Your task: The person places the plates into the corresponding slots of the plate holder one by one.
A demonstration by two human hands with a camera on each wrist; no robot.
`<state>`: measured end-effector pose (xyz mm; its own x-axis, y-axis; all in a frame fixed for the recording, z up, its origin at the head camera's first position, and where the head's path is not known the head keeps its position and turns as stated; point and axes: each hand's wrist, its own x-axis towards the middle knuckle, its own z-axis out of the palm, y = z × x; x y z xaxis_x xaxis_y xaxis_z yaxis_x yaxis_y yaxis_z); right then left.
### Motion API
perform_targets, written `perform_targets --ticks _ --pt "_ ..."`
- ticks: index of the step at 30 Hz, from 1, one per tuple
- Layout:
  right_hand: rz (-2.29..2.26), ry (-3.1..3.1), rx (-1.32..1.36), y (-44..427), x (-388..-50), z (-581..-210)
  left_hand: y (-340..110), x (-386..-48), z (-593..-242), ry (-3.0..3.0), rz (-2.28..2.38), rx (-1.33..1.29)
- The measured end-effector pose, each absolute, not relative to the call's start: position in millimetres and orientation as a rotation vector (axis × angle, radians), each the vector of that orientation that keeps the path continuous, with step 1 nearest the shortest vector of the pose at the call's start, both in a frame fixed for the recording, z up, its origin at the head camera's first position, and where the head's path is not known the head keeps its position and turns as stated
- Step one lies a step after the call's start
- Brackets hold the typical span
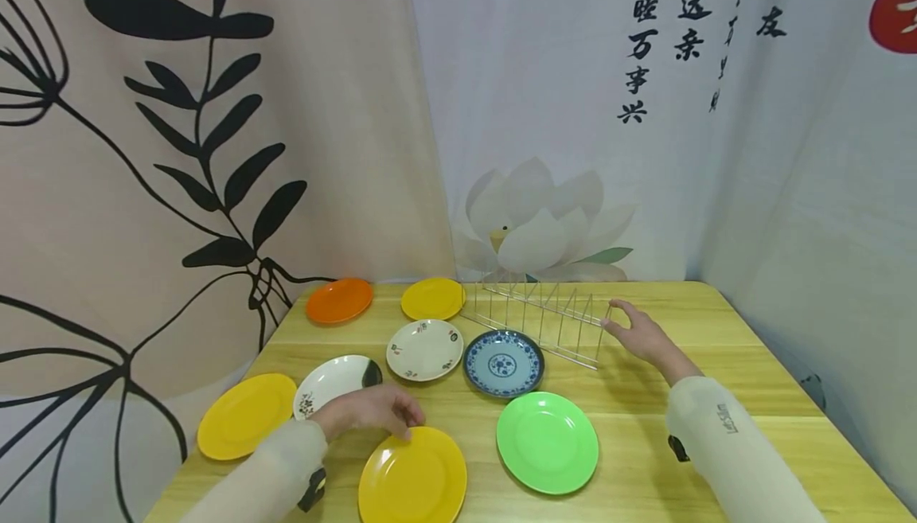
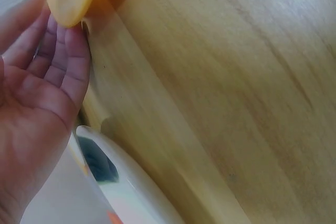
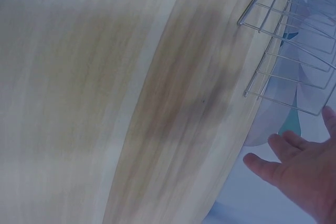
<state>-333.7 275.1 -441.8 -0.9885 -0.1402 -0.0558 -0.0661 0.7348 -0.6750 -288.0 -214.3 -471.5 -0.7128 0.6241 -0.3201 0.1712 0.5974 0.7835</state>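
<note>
Narrow pinch on the left: in the head view we see the left hand (image 1: 372, 408) holding the far rim of the front yellow plate (image 1: 413, 477), which sits at the near side of the table (image 1: 659, 463). On the right, we have the right hand (image 1: 648, 340) at the right end of the wire rack (image 1: 552, 324), thumb and forefinger apart, fingertips at its corner. We mark the green plate (image 1: 548, 443) right of the front yellow one, well apart from either hand. Blue plate (image 1: 504, 364) lies just in front of the rack, floral plate (image 1: 425, 350) just left of it. White plate (image 1: 333, 384) with a dark patch is partly behind the left hand, and the left yellow plate (image 1: 247, 415) is beside it; we can't tell if they touch. Farther back we get the far yellow plate (image 1: 433, 298) by the rack's left end, then the orange plate (image 1: 340, 301). Patterned cloth (image 1: 344, 109) hangs behind.

Left wrist: we see the front yellow plate's edge between thumb and fingers; can't tell if it is lifted. White plate's rim shows near the palm.

Right wrist: we see fingers spread wide, one fingertip at the rack's corner; can't tell how firmly it touches.
</note>
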Motion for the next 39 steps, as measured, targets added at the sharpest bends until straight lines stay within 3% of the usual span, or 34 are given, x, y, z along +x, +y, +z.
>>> perform_targets --ticks 12,23,39 --pt "-1.098 2.796 -0.179 274 -332 -443 -221 -287 -454 2.216 1.051 0.509" --pt "-1.074 2.810 -0.189 274 -333 -444 -241 -321 -415 2.274 1.236 0.476" --pt "-1.062 2.836 -0.209 276 -332 -444 -176 -355 -390 2.336 1.673 0.309"
